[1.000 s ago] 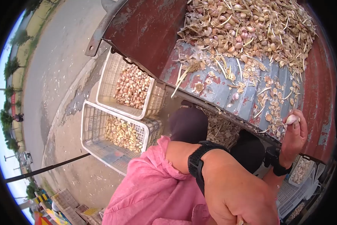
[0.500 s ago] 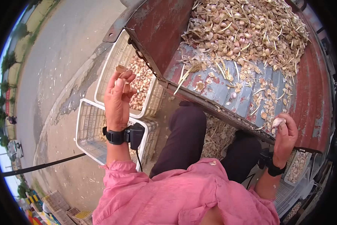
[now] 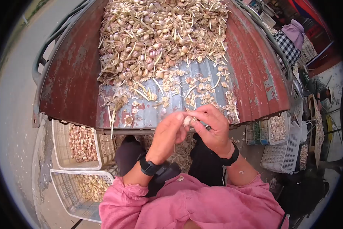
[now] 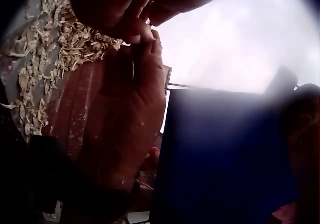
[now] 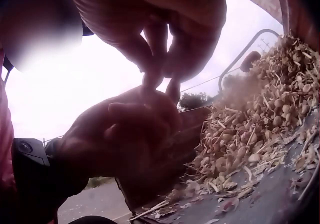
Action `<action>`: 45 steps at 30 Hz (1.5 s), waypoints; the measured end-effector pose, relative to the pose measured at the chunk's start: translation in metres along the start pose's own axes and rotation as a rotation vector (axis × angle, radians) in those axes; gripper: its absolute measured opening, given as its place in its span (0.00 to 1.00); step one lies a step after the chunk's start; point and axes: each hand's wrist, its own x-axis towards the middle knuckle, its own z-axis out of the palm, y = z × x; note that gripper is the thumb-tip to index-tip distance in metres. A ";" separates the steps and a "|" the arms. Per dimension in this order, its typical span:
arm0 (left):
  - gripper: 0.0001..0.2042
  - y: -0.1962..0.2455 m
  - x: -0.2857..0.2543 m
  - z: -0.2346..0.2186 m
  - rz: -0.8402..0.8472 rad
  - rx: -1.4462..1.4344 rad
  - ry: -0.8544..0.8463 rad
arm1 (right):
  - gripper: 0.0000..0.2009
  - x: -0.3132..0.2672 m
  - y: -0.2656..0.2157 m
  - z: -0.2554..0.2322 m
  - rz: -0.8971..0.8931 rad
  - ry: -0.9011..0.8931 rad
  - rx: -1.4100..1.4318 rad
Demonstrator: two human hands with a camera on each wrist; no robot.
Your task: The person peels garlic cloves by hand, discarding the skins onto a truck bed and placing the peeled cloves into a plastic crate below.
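Observation:
Both hands meet above the front edge of the metal bed. A pale garlic clove [image 3: 187, 121] is pinched between their fingertips. My left hand [image 3: 167, 135] grips it from the left, while my right hand [image 3: 214, 131] has thumb and fingers bent on its other side. In the left wrist view, my left hand [image 4: 135, 6] is dark at the top, touching my right hand [image 4: 140, 104]. The right wrist view has my right hand [image 5: 160, 24] above my left hand [image 5: 125, 129], fingertips together; the clove is mostly hidden there.
A garlic heap [image 3: 160, 38] with stalks and skins lies on the red and grey metal bed [image 3: 251, 76]. Two crates with cloves stand lower left, a pinkish one [image 3: 57, 149] and a yellowish one [image 3: 62, 191]. More crates [image 3: 280, 152] stand at right.
My left hand has come from over the left crates to meet my right hand, which held garlic at the right. The head view has turned to the right.

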 end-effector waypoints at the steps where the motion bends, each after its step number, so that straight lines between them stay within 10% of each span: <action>1: 0.14 -0.006 0.010 0.006 0.017 -0.020 -0.015 | 0.12 0.000 0.003 -0.001 -0.024 0.029 -0.044; 13: 0.10 -0.023 0.084 0.020 -0.161 -0.283 -0.118 | 0.09 0.019 0.070 -0.012 -0.135 0.160 -0.303; 16: 0.10 -0.031 0.090 0.015 -0.128 -0.382 -0.111 | 0.06 0.023 0.084 -0.002 0.013 0.190 -0.094; 18: 0.10 -0.029 0.090 0.011 -0.156 -0.392 -0.131 | 0.06 0.023 0.086 0.003 0.593 0.195 0.701; 20: 0.10 -0.021 0.089 0.017 -0.124 -0.442 -0.143 | 0.08 0.025 0.104 -0.003 0.694 0.176 0.829; 24: 0.10 -0.013 0.084 0.016 -0.066 -0.597 -0.207 | 0.11 0.022 0.132 -0.019 0.652 -0.147 0.287; 26: 0.09 -0.015 0.089 0.012 -0.066 -0.682 -0.242 | 0.14 0.025 0.154 -0.036 0.099 -0.389 -0.282; 27: 0.08 -0.018 0.095 0.007 -0.069 -0.734 -0.114 | 0.15 0.042 0.142 -0.042 0.463 -0.436 -0.049; 31: 0.07 -0.032 0.114 -0.011 -0.061 -0.674 0.179 | 0.14 0.103 0.228 -0.038 0.641 0.067 -0.147; 37: 0.09 -0.035 0.127 -0.029 -0.002 -0.522 0.251 | 0.13 0.136 0.299 0.001 0.440 0.012 -0.530; 42: 0.11 -0.033 0.130 -0.029 0.065 -0.333 0.338 | 0.09 0.101 0.223 0.013 0.645 0.018 0.205; 45: 0.13 -0.029 0.128 -0.017 0.087 -0.119 0.302 | 0.07 0.073 0.154 0.019 0.367 0.093 0.123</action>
